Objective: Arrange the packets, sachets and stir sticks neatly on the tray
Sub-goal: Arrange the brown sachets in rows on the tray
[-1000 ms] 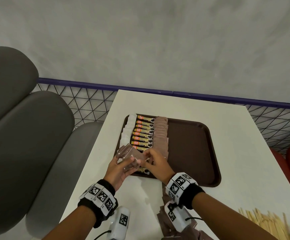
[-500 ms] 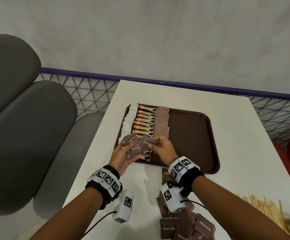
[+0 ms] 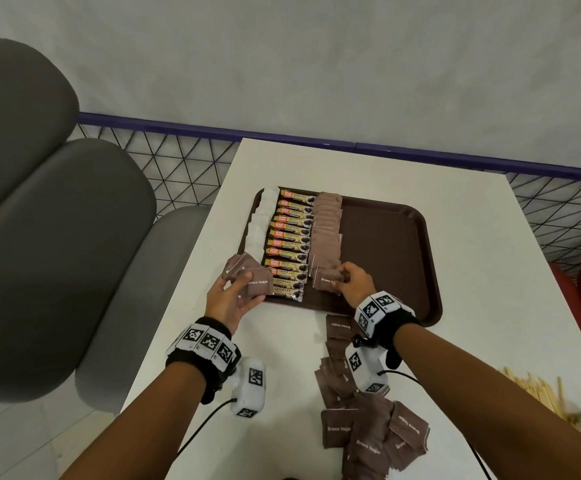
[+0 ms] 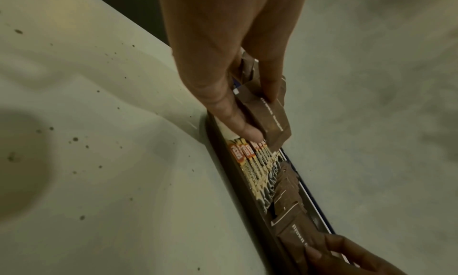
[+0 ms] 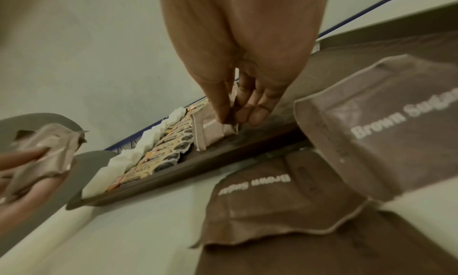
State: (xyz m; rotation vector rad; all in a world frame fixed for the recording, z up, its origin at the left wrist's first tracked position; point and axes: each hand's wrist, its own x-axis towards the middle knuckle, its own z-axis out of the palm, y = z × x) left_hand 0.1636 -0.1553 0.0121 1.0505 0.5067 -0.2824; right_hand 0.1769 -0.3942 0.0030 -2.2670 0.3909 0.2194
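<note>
Beside the tray, loose brown sugar sachets, stir sticks.

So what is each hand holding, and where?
Left hand grips several brown sugar sachets by their near ends; right hand pinches one sachet at its right edge.

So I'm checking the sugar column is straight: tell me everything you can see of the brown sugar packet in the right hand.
The brown sugar packet is a flat, matte brown, paper-looking square with white "Brown Sugar" lettering, partly hidden by the fingers. The right hand pinches its right edge between thumb and fingers. It sits at the near end of the brown packet column on the tray, beside the coffee sticks, angled up slightly from the tray floor.
</note>
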